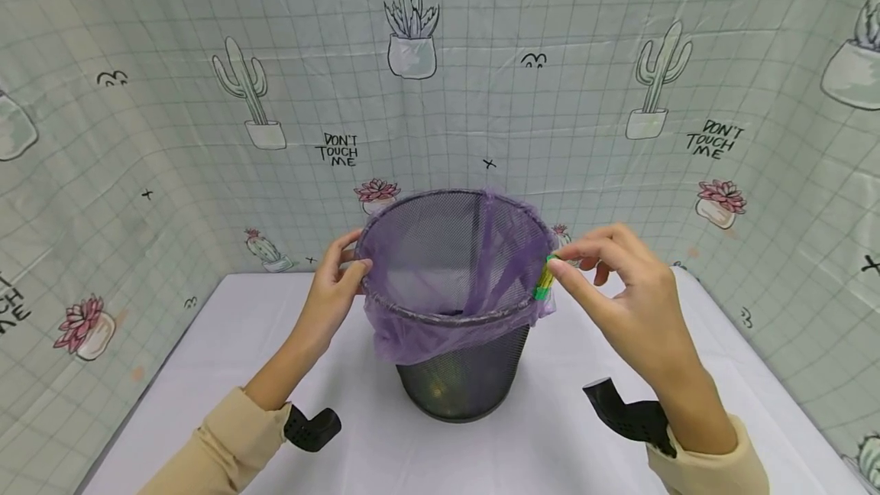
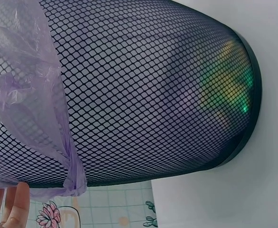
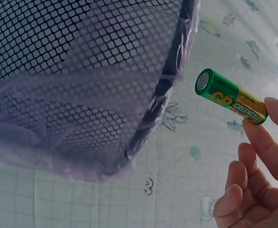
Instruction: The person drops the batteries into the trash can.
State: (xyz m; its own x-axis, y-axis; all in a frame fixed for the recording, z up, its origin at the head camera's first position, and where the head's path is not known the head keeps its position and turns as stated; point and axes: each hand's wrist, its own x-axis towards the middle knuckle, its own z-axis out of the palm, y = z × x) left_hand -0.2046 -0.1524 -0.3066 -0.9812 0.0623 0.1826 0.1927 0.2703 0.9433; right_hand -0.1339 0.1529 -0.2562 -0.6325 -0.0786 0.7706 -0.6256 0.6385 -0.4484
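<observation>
A black wire-mesh waste bin stands upright, lined with a thin purple plastic bag folded over its rim. My left hand holds the bin's left rim, thumb over the edge and fingers on the outer side. Between thumb and index finger, my right hand pinches one end of a green and gold battery marked GP Greencell. In the head view that battery overlaps the bin's right rim; the right wrist view shows it apart from the rim. Through the mesh, blurred green and yellow things show at the bin's bottom.
The bin stands on a white-covered table. A grid-patterned curtain with drawn cacti and pots surrounds the back and sides. Each wrist bears a black camera mount.
</observation>
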